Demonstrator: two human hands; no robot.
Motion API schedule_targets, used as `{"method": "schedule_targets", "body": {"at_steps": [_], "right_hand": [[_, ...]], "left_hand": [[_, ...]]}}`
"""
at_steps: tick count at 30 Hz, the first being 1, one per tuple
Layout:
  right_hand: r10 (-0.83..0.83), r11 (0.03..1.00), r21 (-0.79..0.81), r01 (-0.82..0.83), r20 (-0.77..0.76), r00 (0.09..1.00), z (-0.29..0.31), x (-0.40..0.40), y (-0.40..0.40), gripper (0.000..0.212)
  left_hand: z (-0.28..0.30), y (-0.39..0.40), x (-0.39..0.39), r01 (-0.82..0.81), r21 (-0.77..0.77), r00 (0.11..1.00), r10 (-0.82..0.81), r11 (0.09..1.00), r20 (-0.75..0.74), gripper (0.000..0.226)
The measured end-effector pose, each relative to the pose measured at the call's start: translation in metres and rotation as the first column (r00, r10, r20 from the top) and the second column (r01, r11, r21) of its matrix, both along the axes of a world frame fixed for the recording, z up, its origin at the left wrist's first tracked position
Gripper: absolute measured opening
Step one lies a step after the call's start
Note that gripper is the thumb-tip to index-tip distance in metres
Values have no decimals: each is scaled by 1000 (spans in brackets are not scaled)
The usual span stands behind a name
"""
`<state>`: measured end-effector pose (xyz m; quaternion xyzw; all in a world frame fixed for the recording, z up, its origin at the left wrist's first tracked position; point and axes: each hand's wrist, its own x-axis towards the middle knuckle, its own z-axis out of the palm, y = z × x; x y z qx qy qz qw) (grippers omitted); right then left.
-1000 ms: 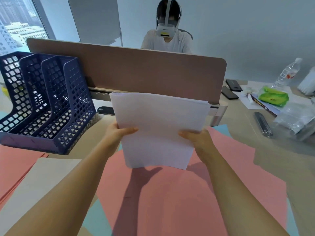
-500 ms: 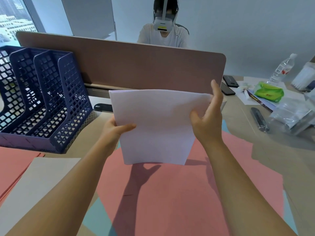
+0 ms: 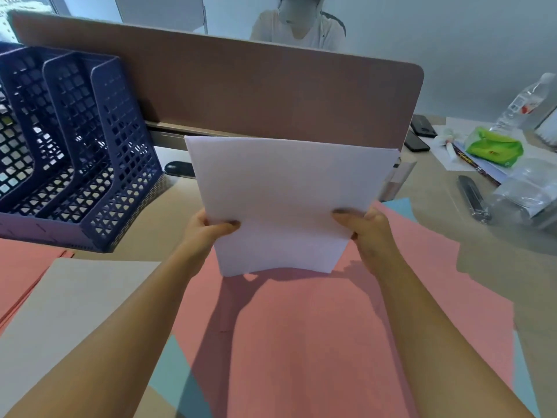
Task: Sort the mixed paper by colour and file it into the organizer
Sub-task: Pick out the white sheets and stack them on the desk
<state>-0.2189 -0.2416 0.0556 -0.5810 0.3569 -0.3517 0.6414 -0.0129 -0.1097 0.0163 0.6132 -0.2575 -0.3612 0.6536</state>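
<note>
Above pink paper [image 3: 301,342], both hands [image 3: 208,233] [image 3: 366,233] pinching upright white sheets [image 3: 286,200].

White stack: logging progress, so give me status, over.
Left hand and right hand grip white stack, upright above pink sheets. Organizer left, unfilled. Path clear.

Left hand [image 3: 208,233], right hand [image 3: 366,233] gripping.
</note>
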Motion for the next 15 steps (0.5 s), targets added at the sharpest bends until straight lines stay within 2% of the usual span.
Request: {"method": "schedule_targets", "body": {"at_steps": [3, 10, 12, 15], "right_hand": [[1, 994, 113, 4, -45, 999, -25, 7, 3, 22], [-25, 994, 104, 36, -104, 994, -29, 9, -8, 28], [-36, 987, 148, 61, -165, 986, -44, 5, -2, 29], [-83, 977, 180, 113, -171, 982, -55, 8, 5, 30]], "left_hand": [[-14, -2, -3, -18, 16, 999, 19, 1000, -35, 32], [-23, -13, -10, 2, -3, 998, -2, 1000, -63, 31], [-40, -12, -19, -44, 43, 996, 47, 998, -78, 30], [-50, -13, -29, -145, 67, 987, 150, 987, -65, 27]]}}
